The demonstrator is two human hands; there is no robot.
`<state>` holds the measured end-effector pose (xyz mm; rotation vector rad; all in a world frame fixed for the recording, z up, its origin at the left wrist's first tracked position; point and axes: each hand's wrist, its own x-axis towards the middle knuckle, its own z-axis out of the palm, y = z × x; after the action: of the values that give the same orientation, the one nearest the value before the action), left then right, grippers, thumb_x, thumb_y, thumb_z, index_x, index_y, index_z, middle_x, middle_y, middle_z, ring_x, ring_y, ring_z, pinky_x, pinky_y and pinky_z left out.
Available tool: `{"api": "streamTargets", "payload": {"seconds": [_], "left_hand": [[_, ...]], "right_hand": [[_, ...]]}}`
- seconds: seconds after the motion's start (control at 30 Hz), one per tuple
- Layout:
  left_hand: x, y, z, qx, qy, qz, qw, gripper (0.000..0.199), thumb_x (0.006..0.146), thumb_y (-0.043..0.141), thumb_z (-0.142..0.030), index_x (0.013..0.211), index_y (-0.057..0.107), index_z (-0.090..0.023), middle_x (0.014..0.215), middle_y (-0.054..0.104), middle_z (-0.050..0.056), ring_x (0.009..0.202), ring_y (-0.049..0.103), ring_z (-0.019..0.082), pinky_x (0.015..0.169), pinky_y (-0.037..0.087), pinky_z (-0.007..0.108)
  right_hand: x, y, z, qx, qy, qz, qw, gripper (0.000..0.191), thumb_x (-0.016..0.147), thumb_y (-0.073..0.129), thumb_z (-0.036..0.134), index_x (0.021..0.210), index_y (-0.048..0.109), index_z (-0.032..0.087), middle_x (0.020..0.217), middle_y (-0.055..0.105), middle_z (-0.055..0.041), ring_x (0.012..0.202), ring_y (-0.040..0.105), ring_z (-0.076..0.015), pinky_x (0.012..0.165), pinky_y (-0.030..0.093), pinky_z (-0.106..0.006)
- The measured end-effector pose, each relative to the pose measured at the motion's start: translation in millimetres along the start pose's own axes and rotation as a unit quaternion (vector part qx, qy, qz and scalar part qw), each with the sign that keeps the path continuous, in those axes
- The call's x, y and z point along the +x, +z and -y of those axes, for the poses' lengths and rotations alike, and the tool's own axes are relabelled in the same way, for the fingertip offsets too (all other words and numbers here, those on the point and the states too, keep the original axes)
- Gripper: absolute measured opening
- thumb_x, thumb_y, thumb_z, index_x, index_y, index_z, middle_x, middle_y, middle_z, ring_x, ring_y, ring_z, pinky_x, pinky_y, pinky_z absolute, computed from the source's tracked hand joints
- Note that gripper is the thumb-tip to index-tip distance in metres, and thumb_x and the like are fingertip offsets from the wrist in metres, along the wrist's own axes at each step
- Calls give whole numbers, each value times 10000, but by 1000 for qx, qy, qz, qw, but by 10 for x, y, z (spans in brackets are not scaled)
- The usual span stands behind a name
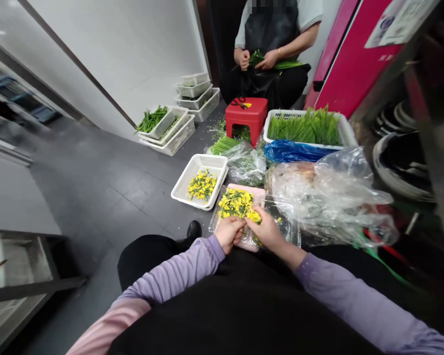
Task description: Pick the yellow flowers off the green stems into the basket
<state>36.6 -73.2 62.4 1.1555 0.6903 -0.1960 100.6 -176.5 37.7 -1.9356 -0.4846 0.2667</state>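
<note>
Low in front of me my left hand [229, 233] is closed in a pinch; whatever its fingertips hold is hidden. Close beside it, my right hand [268, 230] has thumb and fingers closed on a small yellow flower sprig [253, 215]. Just beyond both hands, a heap of yellow flowers with green stems [234, 201] lies over a pink tray [258, 193] and clear plastic. To the left of it, a white perforated basket [181, 190] holds more yellow flowers [202, 185].
A large clear plastic bag [329, 197] and a blue bag [296, 151] lie to the right. Farther off are a red stool [246, 116] with scissors, a basket of green stalks [305, 127] and stacked white baskets [177, 140]. A seated co-worker [270, 54] holds green leaves.
</note>
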Motion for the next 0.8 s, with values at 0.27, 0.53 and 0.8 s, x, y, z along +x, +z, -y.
{"api": "streamTargets", "payload": {"seconds": [0.27,0.53,0.8], "left_hand": [[455,-448,259,566,80,-95,815,301,772,463,-359,597,563,-136,593,517,47,616,518,139,606,403,255],[998,-279,277,809,221,52,542,270,827,363,-177,1008,559,-137,960,510,129,863,533,199,704,423,311],[878,-392,261,785,336,109,509,242,817,325,-139,842,564,-111,847,575,120,784,569,207,599,460,322]], "right_hand": [[309,-520,-46,427,208,65,878,189,638,558,364,687,467,207,509,428,46,369,306,-74,348,199,-218],[285,-600,75,526,267,143,795,117,611,543,271,684,498,192,615,491,2,378,268,-55,331,181,-202],[234,-478,-204,450,372,130,801,301,502,676,168,771,553,220,633,567,-1,401,441,-77,312,349,-185]]}}
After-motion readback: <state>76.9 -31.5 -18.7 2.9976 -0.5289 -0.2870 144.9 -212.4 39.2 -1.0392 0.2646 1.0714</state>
